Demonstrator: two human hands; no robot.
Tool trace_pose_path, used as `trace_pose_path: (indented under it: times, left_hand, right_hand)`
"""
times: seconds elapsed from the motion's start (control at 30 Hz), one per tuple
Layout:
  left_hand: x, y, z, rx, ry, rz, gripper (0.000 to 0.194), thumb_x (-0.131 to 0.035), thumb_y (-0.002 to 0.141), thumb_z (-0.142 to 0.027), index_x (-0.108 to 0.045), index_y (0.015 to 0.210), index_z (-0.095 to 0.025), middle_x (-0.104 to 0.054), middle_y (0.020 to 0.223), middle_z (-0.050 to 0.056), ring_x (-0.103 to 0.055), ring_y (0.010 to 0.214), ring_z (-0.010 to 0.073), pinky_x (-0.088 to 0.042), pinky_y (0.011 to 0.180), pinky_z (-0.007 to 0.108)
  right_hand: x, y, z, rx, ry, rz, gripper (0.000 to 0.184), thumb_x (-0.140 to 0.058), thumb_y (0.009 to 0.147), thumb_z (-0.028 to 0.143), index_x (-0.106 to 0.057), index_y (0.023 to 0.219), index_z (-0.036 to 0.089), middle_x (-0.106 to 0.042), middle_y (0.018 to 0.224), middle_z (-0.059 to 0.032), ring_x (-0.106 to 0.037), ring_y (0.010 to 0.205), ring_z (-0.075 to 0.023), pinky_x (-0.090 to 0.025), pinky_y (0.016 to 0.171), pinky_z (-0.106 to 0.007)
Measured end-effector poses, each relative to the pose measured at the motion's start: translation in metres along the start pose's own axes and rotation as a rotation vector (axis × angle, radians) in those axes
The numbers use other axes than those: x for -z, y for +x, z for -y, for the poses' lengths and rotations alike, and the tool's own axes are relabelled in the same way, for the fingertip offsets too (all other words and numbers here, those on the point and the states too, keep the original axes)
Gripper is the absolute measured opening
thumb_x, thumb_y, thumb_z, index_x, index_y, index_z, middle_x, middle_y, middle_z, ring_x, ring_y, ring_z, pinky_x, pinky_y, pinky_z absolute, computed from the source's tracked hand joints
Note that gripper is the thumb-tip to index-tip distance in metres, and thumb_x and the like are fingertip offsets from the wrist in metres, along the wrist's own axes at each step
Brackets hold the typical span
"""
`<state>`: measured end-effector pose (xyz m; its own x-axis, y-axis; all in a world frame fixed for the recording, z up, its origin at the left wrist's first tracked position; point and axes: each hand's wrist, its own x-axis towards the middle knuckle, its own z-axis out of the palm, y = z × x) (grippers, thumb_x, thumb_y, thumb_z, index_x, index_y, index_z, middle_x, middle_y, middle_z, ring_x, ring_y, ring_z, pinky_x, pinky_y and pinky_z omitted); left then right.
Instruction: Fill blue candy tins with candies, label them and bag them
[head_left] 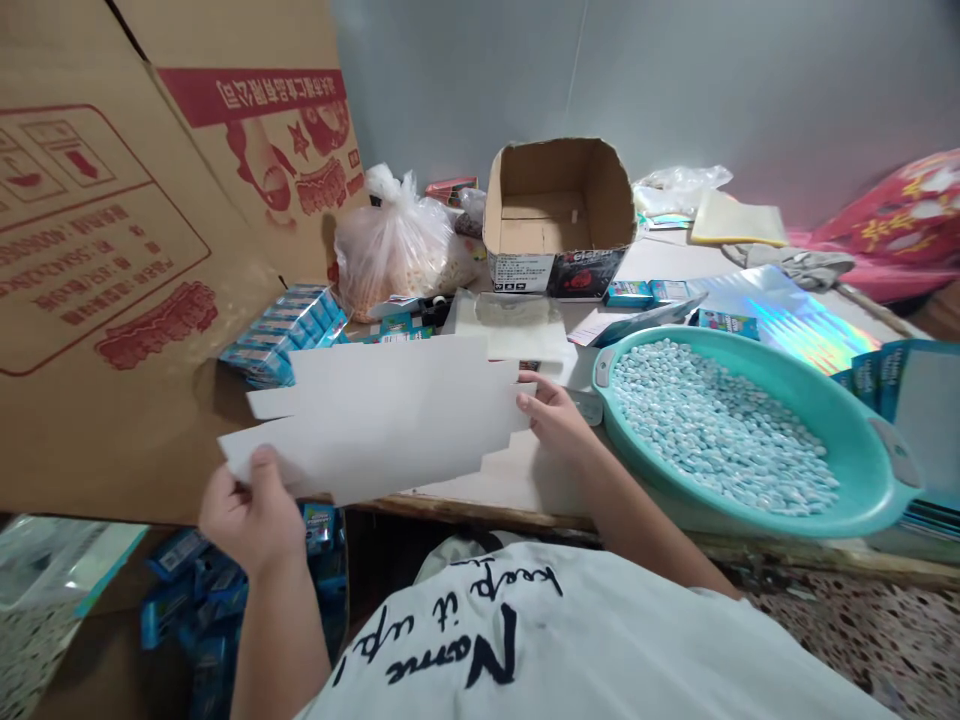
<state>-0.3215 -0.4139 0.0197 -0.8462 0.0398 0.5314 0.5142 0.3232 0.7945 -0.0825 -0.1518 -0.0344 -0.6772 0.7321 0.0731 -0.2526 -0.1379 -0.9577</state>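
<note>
A flat white cardboard box blank (pixel 397 410) with stepped, notched ends is held up over the table's front edge, its plain side facing me. My left hand (pixel 259 510) pinches its lower left corner, thumb on top. At the right end, my right hand (pixel 551 410) grips the edge between thumb and fingers. Close to my right forearm stands a turquoise oval basin (pixel 855 490), with many small pale-blue pieces (pixel 712 425) spread inside. Behind the blank's left end, small blue boxes (pixel 289 330) are stacked in rows.
A large brown carton (pixel 97 250) rises on the left. Behind are a tied plastic bag (pixel 401 245) and an open cardboard box (pixel 559 220). Blue printed blanks (pixel 930 410) lie at far right. Below the table, more blue boxes (pixel 195 600) fill a container. Someone's red patterned clothing (pixel 900 230) shows at right.
</note>
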Motion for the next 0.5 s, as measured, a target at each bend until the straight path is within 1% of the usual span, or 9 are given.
trace_pose_path:
  times: [0.07, 0.1, 0.13, 0.17, 0.23, 0.27, 0.33, 0.43, 0.5]
  left_hand:
    - [-0.008, -0.011, 0.013, 0.102, 0.117, 0.163, 0.042, -0.065, 0.082, -0.058, -0.065, 0.078, -0.017, -0.059, 0.066, -0.001, -0.053, 0.068, 0.0168, -0.041, 0.064, 0.027]
    - [-0.012, -0.017, 0.021, 0.152, 0.126, 0.26, 0.044, -0.066, 0.08, -0.06, -0.067, 0.079, -0.017, -0.061, 0.065, 0.0, -0.056, 0.068, 0.0176, -0.042, 0.064, 0.027]
    - [-0.017, -0.022, 0.028, 0.202, 0.118, 0.383, 0.045, -0.067, 0.079, -0.062, -0.068, 0.082, -0.017, -0.064, 0.066, 0.001, -0.059, 0.069, 0.0185, -0.044, 0.065, 0.028]
    - [-0.021, -0.026, 0.036, 0.244, 0.105, 0.48, 0.047, -0.068, 0.077, -0.063, -0.069, 0.087, -0.017, -0.067, 0.068, 0.002, -0.061, 0.07, 0.0197, -0.046, 0.067, 0.028]
    - [-0.028, -0.034, 0.048, 0.297, 0.109, 0.603, 0.052, -0.07, 0.074, -0.064, -0.068, 0.098, -0.018, -0.072, 0.074, 0.004, -0.066, 0.072, 0.0221, -0.05, 0.068, 0.029]
    - [-0.031, -0.036, 0.052, 0.306, 0.131, 0.648, 0.053, -0.071, 0.073, -0.064, -0.067, 0.1, -0.018, -0.074, 0.077, 0.005, -0.068, 0.073, 0.0233, -0.05, 0.068, 0.03]
    - [-0.035, -0.039, 0.06, 0.284, 0.196, 0.754, 0.051, -0.071, 0.074, -0.064, -0.065, 0.099, -0.02, -0.076, 0.084, 0.007, -0.071, 0.078, 0.0251, -0.051, 0.071, 0.032]
    - [-0.038, -0.039, 0.068, 0.23, 0.264, 0.888, 0.047, -0.068, 0.078, -0.065, -0.065, 0.095, -0.021, -0.077, 0.092, 0.007, -0.072, 0.086, 0.0259, -0.052, 0.077, 0.033]
    - [-0.038, -0.037, 0.072, 0.148, 0.361, 0.922, 0.05, -0.067, 0.078, -0.065, -0.067, 0.1, -0.021, -0.076, 0.101, 0.01, -0.072, 0.094, 0.0286, -0.053, 0.082, 0.036]
  right_hand:
    - [0.014, -0.002, 0.008, 0.021, -0.1, -0.092, 0.051, -0.085, 0.069, 0.058, -0.07, 0.101, 0.021, -0.073, 0.098, -0.0053, -0.068, 0.082, -0.0196, -0.055, 0.069, -0.03]
    - [0.02, -0.004, 0.009, 0.051, -0.188, -0.147, 0.046, -0.085, 0.071, 0.055, -0.071, 0.097, 0.02, -0.073, 0.095, -0.0049, -0.066, 0.079, -0.0187, -0.053, 0.067, -0.029]
    - [0.025, -0.006, 0.009, 0.077, -0.288, -0.188, 0.042, -0.082, 0.073, 0.054, -0.072, 0.096, 0.019, -0.073, 0.092, -0.005, -0.065, 0.077, -0.0183, -0.051, 0.065, -0.028]
    - [0.03, -0.008, 0.006, 0.094, -0.393, -0.221, 0.04, -0.08, 0.075, 0.053, -0.073, 0.094, 0.018, -0.073, 0.089, -0.0052, -0.063, 0.075, -0.018, -0.049, 0.063, -0.027]
    - [0.039, -0.014, -0.003, 0.096, -0.608, -0.252, 0.038, -0.072, 0.079, 0.053, -0.072, 0.09, 0.016, -0.07, 0.082, -0.0046, -0.059, 0.068, -0.0168, -0.045, 0.059, -0.027]
    - [0.043, -0.016, -0.008, 0.086, -0.7, -0.252, 0.038, -0.068, 0.081, 0.053, -0.071, 0.089, 0.016, -0.069, 0.078, -0.0041, -0.057, 0.065, -0.0163, -0.044, 0.057, -0.027]
    - [0.05, -0.019, -0.019, 0.063, -0.826, -0.242, 0.038, -0.062, 0.083, 0.052, -0.07, 0.089, 0.015, -0.067, 0.076, -0.004, -0.055, 0.063, -0.0163, -0.043, 0.057, -0.028]
    - [0.057, -0.018, -0.029, 0.047, -0.916, -0.22, 0.032, -0.058, 0.084, 0.045, -0.068, 0.093, 0.016, -0.069, 0.087, -0.0075, -0.062, 0.074, -0.0205, -0.048, 0.064, -0.03]
    - [0.059, -0.015, -0.032, 0.033, -0.991, -0.185, 0.023, -0.059, 0.083, 0.038, -0.066, 0.09, 0.017, -0.068, 0.095, -0.0092, -0.064, 0.083, -0.0224, -0.05, 0.072, -0.032]
